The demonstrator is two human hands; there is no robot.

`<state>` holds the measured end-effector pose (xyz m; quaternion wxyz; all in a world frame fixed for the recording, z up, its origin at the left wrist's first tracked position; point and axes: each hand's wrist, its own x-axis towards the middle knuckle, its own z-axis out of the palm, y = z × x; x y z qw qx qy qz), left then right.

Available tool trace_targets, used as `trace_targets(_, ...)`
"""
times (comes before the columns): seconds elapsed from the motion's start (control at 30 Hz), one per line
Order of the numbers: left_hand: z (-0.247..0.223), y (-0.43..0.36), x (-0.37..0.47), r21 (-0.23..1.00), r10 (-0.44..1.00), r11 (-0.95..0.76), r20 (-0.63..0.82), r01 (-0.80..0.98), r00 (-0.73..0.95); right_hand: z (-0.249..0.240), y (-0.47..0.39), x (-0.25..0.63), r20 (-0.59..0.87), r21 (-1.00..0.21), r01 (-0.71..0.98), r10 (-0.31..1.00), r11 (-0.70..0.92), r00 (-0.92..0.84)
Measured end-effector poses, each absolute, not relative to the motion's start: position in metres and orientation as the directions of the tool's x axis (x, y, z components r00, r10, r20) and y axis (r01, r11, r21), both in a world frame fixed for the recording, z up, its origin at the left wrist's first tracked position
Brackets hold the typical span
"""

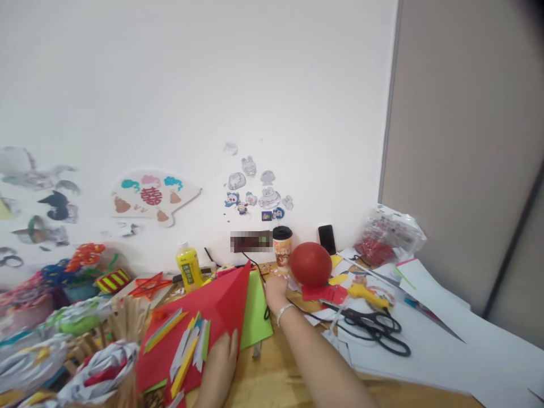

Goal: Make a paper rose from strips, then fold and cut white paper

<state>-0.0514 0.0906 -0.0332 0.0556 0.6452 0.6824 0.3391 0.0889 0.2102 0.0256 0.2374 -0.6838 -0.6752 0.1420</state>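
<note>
My left hand (221, 356) is at the right edge of a large red paper sheet (212, 294), gripping it near the edge. The sheet's far right corner is raised to a point. Folded paper strips (186, 354) in yellow, white and green lie on it. Beneath it, a lime green sheet (256, 311) sticks out to the right. My right hand (277, 290) reaches to the tabletop in front of a paper cup with a black lid (283, 247). Its fingers are curled and their tips are hidden. A black cable (266, 311) runs close beside it.
A red balloon (310, 264) sits right of the cup. Black-handled scissors (378, 328), a yellow glue gun (368, 294) and white paper sheets (442, 357) lie at right. A yellow bottle (188, 267) stands behind the red sheet. Crafts and wooden sticks (127, 323) crowd the left.
</note>
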Motion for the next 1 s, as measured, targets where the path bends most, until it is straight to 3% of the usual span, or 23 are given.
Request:
trace_targets(0.13, -0.034, 0.090, -0.049, 0.553, 0.926, -0.088, 0.352, 0.829, -0.137, 0.017, 0.218, 0.079, 0.061, -0.464, 0.881, 0.988, -0.095, 0.138)
trace_targets(0.43, -0.033, 0.085, -0.049, 0.649, 0.952, -0.110, 0.287, 0.753, -0.108, 0.032, 0.212, 0.109, 0.207, -0.487, 0.868, 0.953, -0.097, 0.223)
trace_targets(0.77, -0.031, 0.085, -0.047, 0.629, 0.959, -0.115, 0.273, 0.768, -0.080, 0.017, 0.200, 0.108, 0.181, -0.659, 0.751, 0.976, 0.028, 0.123)
trace_targets(1.0, -0.036, 0.089, -0.048, 0.655, 0.959, -0.102, 0.265, 0.749, -0.102, 0.017, 0.178, 0.097, 0.370, -0.658, 0.745, 0.909, 0.111, 0.191)
